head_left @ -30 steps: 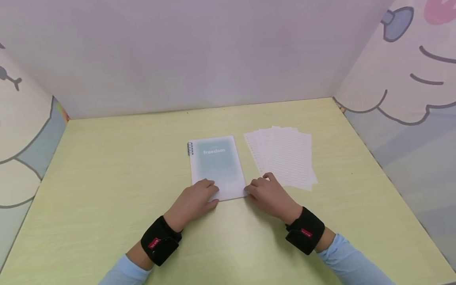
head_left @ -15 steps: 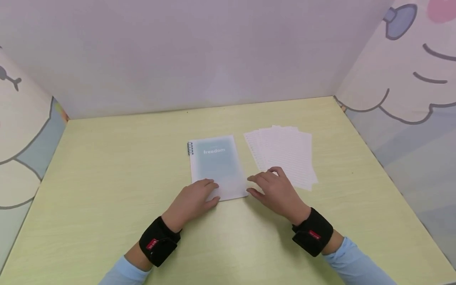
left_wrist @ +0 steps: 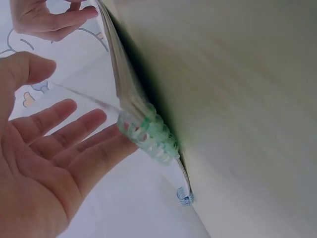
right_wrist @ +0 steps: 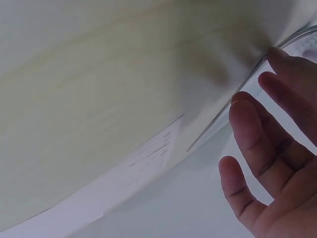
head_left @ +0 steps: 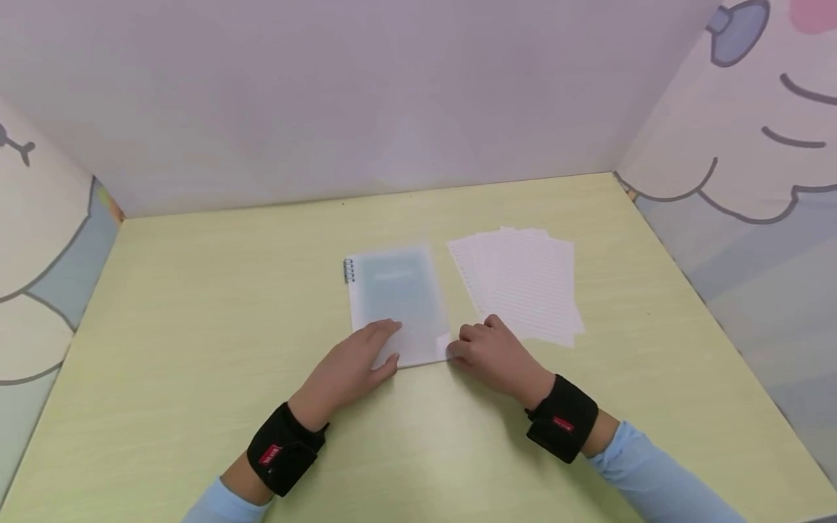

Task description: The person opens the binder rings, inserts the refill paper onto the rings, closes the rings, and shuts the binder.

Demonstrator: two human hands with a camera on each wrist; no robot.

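A spiral notebook (head_left: 399,290) with a frosted translucent cover lies in the middle of the pale green table (head_left: 196,305). My left hand (head_left: 382,341) rests with straight fingers on its near left part. In the left wrist view the left hand (left_wrist: 49,144) shows an open palm beside the green spiral (left_wrist: 153,144), and the cover (left_wrist: 89,99) stands a little off the pages. My right hand (head_left: 461,345) is at the near right corner, fingers curled, pinching the cover's edge. The right hand's fingertips (right_wrist: 275,54) touch that edge in the right wrist view.
A fanned stack of lined loose sheets (head_left: 523,283) lies just right of the notebook, beyond my right hand. Panels with cartoon drawings wall the table on the left (head_left: 39,240) and right (head_left: 752,145), with a plain wall behind.
My right hand, which had drawn off to the right, is back at the notebook's near right corner. The cover has risen slightly and its printed word has blurred. The left fingers crept forward.
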